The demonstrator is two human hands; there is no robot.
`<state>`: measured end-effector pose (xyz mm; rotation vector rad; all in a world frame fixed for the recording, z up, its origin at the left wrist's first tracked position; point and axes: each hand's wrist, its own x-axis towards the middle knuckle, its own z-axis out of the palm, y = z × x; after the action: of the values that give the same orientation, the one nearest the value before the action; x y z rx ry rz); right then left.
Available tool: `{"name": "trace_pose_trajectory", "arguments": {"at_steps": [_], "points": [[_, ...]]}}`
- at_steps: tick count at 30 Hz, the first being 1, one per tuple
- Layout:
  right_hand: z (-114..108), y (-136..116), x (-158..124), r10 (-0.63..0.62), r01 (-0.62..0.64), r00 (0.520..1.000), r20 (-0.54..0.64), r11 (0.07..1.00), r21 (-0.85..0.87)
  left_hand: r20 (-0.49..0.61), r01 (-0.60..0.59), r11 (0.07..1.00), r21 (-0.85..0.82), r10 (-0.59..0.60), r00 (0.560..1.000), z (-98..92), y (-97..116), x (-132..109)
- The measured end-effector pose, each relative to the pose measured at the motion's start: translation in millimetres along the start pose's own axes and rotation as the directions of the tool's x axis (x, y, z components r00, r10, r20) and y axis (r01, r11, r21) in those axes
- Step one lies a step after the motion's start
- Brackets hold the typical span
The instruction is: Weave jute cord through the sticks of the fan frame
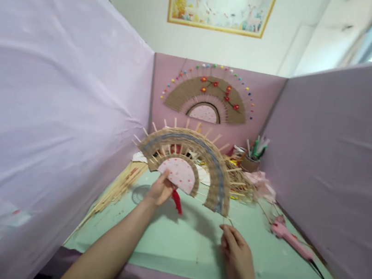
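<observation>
Nearest to the camera, the right hand [238, 254] is resting low over the green mat [190, 252], its fingers lying close together and slightly bent. The fingertips are sitting just beside a thin loose strand [229, 219] that is hanging from the fan, but I cannot tell if they are pinching it. A little further, the left hand [161, 189] is holding up the half-woven fan [205, 154], with thumb and fingers pinching its pink half-disc centre [180, 175], and a red tassel [177, 202] is hanging under this hand. The fan is standing upright above the middle of the mat, with its wooden ribs sticking out on the top. On the right, a pink glue gun [288, 238] is lying on the mat with its cable. On the left, a bundle of thin sticks [117, 190] is lying along the mat edge. Behind the fan, a pile of straw fibre [244, 185] is lying near a cup of tools [251, 161]. On the pink back wall, a finished fan [208, 97] is hanging, and above it a framed painting [222, 2].
</observation>
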<state>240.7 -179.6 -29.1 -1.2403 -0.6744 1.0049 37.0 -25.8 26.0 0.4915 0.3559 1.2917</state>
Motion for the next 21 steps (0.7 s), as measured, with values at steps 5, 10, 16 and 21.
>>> {"name": "trace_pose_trajectory", "arguments": {"at_steps": [5,10,16,21], "points": [[7,-9,-8,-0.124,0.124,0.992,-0.002,0.99,0.062,-0.021,0.029,0.999,0.026,-0.028,0.999,0.1,2,4],[2,-7,-12,-0.22,0.224,0.974,-0.062,0.972,0.069,-0.038,0.015,0.999,0.036,-0.013,0.999,0.8,-1,4],[3,-16,-8,-0.202,0.208,0.972,-0.115,0.977,0.038,-0.057,0.025,0.998,0.056,-0.022,0.998,0.5,-3,4],[11,-25,-2,-0.199,0.199,0.98,-0.011,0.98,0.027,-0.088,0.042,0.997,0.063,-0.037,0.995,1.1,-3,5]]}}
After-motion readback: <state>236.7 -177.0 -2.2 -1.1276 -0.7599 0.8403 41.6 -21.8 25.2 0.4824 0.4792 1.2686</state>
